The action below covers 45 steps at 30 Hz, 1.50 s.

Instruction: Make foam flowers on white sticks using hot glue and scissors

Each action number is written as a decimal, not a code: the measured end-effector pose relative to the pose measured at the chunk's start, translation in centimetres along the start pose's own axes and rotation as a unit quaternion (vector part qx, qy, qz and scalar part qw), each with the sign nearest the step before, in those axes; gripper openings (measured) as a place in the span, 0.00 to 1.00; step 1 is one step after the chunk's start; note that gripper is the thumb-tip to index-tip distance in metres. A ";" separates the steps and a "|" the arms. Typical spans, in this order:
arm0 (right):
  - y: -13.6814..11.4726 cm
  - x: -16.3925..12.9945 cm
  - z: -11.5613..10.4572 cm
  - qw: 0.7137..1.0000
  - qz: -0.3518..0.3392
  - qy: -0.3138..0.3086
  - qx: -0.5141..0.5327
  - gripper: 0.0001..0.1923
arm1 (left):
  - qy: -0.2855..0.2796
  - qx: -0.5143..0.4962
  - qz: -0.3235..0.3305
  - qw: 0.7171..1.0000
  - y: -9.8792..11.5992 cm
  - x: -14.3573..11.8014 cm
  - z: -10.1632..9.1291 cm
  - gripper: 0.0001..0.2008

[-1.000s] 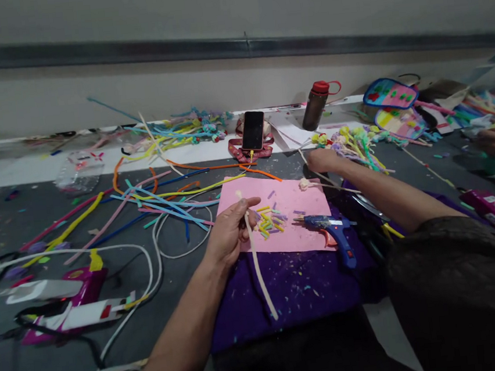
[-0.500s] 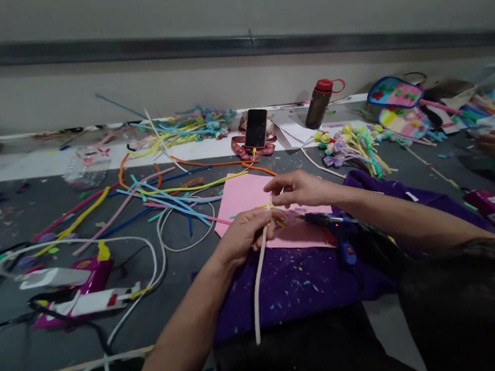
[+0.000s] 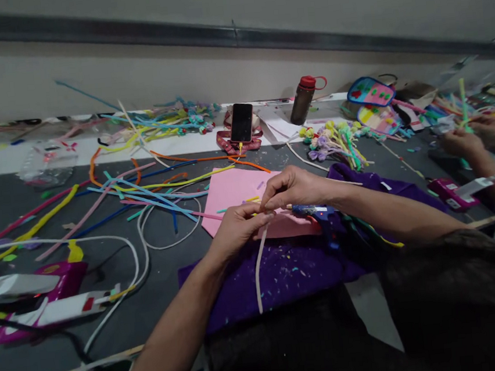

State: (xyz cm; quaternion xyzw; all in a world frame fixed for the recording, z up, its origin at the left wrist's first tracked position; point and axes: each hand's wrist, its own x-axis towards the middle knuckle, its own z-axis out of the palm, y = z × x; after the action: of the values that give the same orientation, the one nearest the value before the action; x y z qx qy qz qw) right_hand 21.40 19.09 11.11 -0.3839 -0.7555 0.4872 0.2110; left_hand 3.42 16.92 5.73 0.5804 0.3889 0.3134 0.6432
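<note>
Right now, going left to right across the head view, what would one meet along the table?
Magenta glue gun → white cord loop → left hand holding the white strip → right hand → blue glue gun → another person's hands.

Fuzzy cream pipe cleaner (image 3: 259, 272), matt pink paper sheet (image 3: 231, 193), purple speckled felt cloth (image 3: 282, 275).

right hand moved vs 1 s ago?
Yes. The right hand came back from the flower bunch to over the pink sheet, meeting the left hand at the white strip.
</note>
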 end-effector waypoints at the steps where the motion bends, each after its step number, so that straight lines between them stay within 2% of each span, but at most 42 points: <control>1: -0.1 -0.4 0.1 1.000 -0.001 0.004 -0.002 0.08 | -0.012 0.010 0.001 1.000 0.0 -0.1 0.0 0.10; 3: -0.3 -1.7 0.4 0.999 -0.005 0.049 -0.011 0.09 | -0.028 0.008 -0.010 1.000 0.0 -0.1 0.1 0.11; 6: 0.1 -5.4 0.7 0.983 0.002 0.175 -0.051 0.13 | -0.017 -0.026 -0.033 0.999 -0.3 0.2 0.1 0.12; 7: 0.5 -6.9 0.9 0.976 0.016 0.209 -0.063 0.11 | -0.010 -0.039 -0.038 0.998 -0.5 0.3 0.1 0.11; 9: 1.8 -10.0 1.6 0.954 0.080 0.267 -0.107 0.11 | -0.003 -0.061 -0.049 0.997 -0.8 0.5 0.1 0.11; 11: 3.7 -12.5 2.6 0.919 0.155 0.309 -0.189 0.11 | -0.010 -0.071 -0.061 0.996 -1.1 0.6 0.4 0.11; 14: 6.3 -13.9 4.3 0.891 0.236 0.294 -0.254 0.15 | -0.046 -0.039 -0.060 0.996 -1.4 0.5 1.2 0.11; 16: 7.4 -13.6 5.1 0.874 0.261 0.292 -0.287 0.17 | -0.070 0.017 -0.028 0.997 -1.6 0.4 1.9 0.11; 19: 7.9 -12.6 5.6 0.859 0.276 0.294 -0.315 0.18 | -0.090 0.118 0.047 0.988 -2.1 0.3 2.9 0.10; 22: 7.9 -12.3 5.6 0.852 0.288 0.303 -0.315 0.18 | -0.106 0.203 0.081 0.970 -2.9 0.5 3.4 0.09; 25: 7.9 -12.8 5.3 0.866 0.276 0.327 -0.256 0.17 | -0.100 0.254 0.080 0.959 -3.8 0.8 3.3 0.10; 28: 8.1 -13.5 4.9 0.884 0.260 0.362 -0.141 0.16 | -0.084 0.266 0.072 0.958 -4.3 1.0 3.1 0.09; 30: 8.2 -14.0 4.5 0.885 0.252 0.388 -0.053 0.14 | -0.081 0.269 0.070 0.957 -4.5 1.1 3.1 0.10; 35: 7.8 -14.5 3.7 0.851 0.221 0.459 0.130 0.13 | -0.089 0.261 0.078 0.958 -4.3 0.9 3.1 0.09; 38: 7.0 -14.3 4.2 0.839 0.147 0.471 0.229 0.11 | -0.097 0.233 0.093 0.963 -4.0 0.9 3.1 0.08; 41: 6.1 -13.9 5.3 0.823 0.086 0.460 0.321 0.09 | -0.073 0.171 0.092 0.978 -3.5 0.9 3.0 0.08; 43: 5.6 -13.5 6.1 0.814 0.062 0.448 0.364 0.08 | -0.049 0.110 0.068 0.990 -3.1 0.8 2.8 0.09; 45: 5.1 -13.0 6.9 0.814 0.046 0.436 0.382 0.08 | -0.039 0.033 0.008 0.999 -2.7 0.6 2.6 0.10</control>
State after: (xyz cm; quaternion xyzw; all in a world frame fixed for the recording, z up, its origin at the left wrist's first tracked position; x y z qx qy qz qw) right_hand 26.55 6.14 4.26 -0.4789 -0.3188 0.5274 0.6252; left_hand 5.85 15.81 2.99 0.6162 0.3695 0.2826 0.6356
